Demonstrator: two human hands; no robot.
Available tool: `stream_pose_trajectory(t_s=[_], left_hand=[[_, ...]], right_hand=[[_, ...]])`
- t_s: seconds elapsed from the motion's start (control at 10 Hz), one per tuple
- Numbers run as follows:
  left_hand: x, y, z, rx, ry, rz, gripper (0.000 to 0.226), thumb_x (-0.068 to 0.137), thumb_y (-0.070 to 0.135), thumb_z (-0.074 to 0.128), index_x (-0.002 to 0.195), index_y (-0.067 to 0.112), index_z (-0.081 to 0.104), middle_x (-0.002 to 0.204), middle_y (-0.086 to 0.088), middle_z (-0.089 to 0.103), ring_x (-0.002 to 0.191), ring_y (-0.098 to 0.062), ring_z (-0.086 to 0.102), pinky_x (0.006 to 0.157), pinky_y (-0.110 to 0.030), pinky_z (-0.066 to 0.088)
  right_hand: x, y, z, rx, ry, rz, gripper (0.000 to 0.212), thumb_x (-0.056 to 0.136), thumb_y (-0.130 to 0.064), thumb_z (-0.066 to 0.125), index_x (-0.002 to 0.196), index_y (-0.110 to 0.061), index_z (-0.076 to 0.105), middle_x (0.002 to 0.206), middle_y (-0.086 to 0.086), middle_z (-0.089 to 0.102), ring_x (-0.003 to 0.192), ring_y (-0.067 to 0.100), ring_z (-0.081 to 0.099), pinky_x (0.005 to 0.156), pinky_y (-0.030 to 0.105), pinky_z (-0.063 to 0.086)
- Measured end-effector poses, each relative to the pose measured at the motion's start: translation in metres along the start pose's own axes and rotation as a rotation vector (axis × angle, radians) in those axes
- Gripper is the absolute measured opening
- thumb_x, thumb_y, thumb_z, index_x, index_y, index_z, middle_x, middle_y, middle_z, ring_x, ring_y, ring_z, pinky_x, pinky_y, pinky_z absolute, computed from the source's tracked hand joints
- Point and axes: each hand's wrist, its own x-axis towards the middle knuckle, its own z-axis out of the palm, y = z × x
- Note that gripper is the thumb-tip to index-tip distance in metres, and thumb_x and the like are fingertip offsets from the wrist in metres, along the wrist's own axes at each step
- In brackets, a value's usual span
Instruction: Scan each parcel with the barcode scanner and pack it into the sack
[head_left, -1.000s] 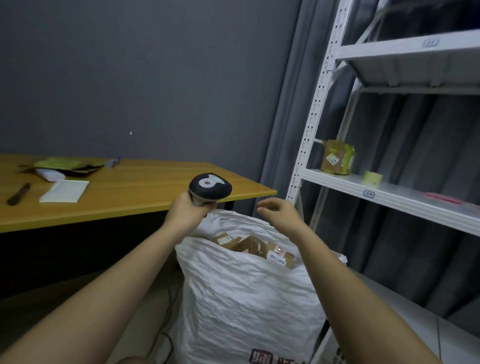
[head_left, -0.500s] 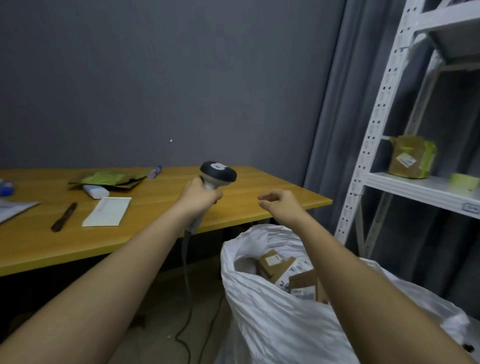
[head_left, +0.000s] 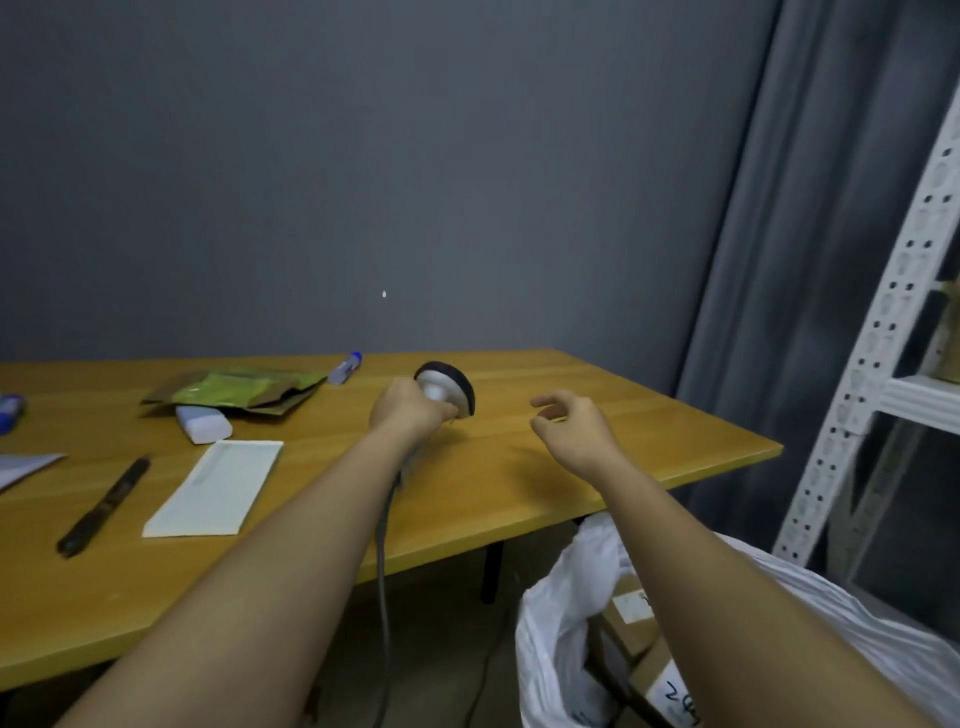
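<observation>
Gripping the corded black-and-white handheld barcode scanner (head_left: 444, 392) by its handle, left hand (head_left: 408, 413) low over the wooden worktop (head_left: 597, 467). Rigid, light, cable trailing. Right hand (head_left: 569, 428) loosely curled, empty. Brown cardboard parcels (head_left: 631, 613) inside white woven sack (head_left: 561, 597), bottom right.

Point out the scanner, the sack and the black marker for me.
barcode scanner (head_left: 448, 391): head view, on its head.
sack (head_left: 556, 623): head view, on its left wall.
black marker (head_left: 104, 505): head view, mid-barrel.
</observation>
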Motion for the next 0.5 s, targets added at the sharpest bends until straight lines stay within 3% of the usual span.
stream_pose_trajectory(t_s=[0.3,0.4,0.5], left_hand=[[0.032,-0.008,0.024,0.244,0.125,-0.044,0.045,0.069,0.045,0.079,0.094,0.013,0.060,0.098,-0.007,0.060,0.093,-0.026,0.061,0.057,-0.027,0.039],[0.030,-0.011,0.021,0.149,0.246,0.119,0.027,0.074,0.038,0.072,0.083,0.015,0.060,0.093,-0.007,0.058,0.083,-0.023,0.058,0.054,-0.027,0.036],[0.017,-0.010,0.013,0.009,0.311,0.256,0.029,0.082,0.038,0.070,0.101,0.018,0.061,0.109,0.000,0.055,0.100,-0.020,0.056,0.069,-0.031,0.044]], right_hand=[[0.021,0.014,0.014,-0.036,-0.031,-0.004,0.026,0.097,-0.021,0.054,0.122,-0.018,0.061,0.116,0.002,0.060,0.096,0.022,0.058,0.075,0.030,0.044],[0.016,0.010,0.009,-0.037,-0.029,-0.015,0.027,0.097,-0.020,0.054,0.123,-0.018,0.060,0.115,0.001,0.060,0.097,0.020,0.057,0.076,0.028,0.043],[0.004,0.002,0.001,-0.014,-0.018,0.000,0.027,0.097,-0.019,0.053,0.123,-0.018,0.060,0.116,0.002,0.059,0.094,0.019,0.057,0.075,0.028,0.044]])
